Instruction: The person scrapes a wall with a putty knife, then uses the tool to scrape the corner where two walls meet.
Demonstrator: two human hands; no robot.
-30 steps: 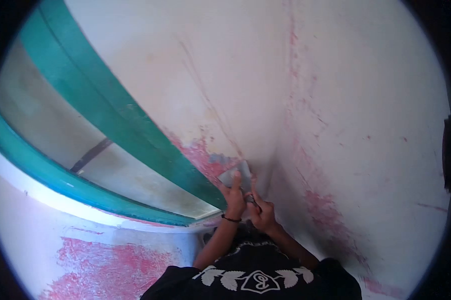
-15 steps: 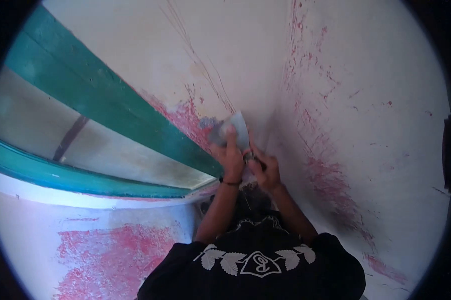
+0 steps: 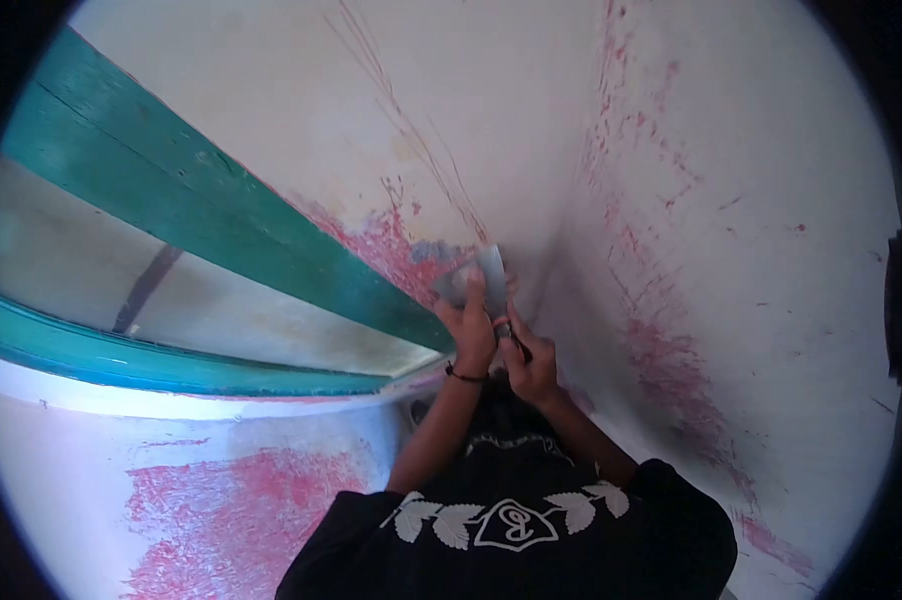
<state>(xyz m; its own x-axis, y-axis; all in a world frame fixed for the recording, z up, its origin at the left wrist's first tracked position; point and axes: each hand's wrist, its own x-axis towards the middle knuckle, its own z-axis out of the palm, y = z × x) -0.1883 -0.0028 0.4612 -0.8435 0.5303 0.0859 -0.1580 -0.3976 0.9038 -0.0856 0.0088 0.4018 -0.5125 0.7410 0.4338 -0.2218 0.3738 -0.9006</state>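
A wide metal scraper (image 3: pixel 487 266) lies against the pale wall (image 3: pixel 511 120), its blade edge just below thin reddish scratch lines. My right hand (image 3: pixel 533 368) is wrapped round its dark handle. On the blade face rests my left hand (image 3: pixel 473 325), with a finger pressed on the metal and the thumb at the blade's left side; a dark band circles that wrist. Left of the blade, a grey patch (image 3: pixel 436 250) and pink scraped marks (image 3: pixel 386 248) show on the wall.
A green frame (image 3: pixel 221 215) runs diagonally on the left, with a lower green rail (image 3: pixel 171 370) beneath it. The right wall (image 3: pixel 771 250) meets the pale wall at a corner and bears pink marks. Another pink patch (image 3: pixel 231 510) is at lower left.
The view has shifted slightly. Both hands and the scraper appear a little lower and further right in the picture, still close to the same scratch lines. The grip looks the same.
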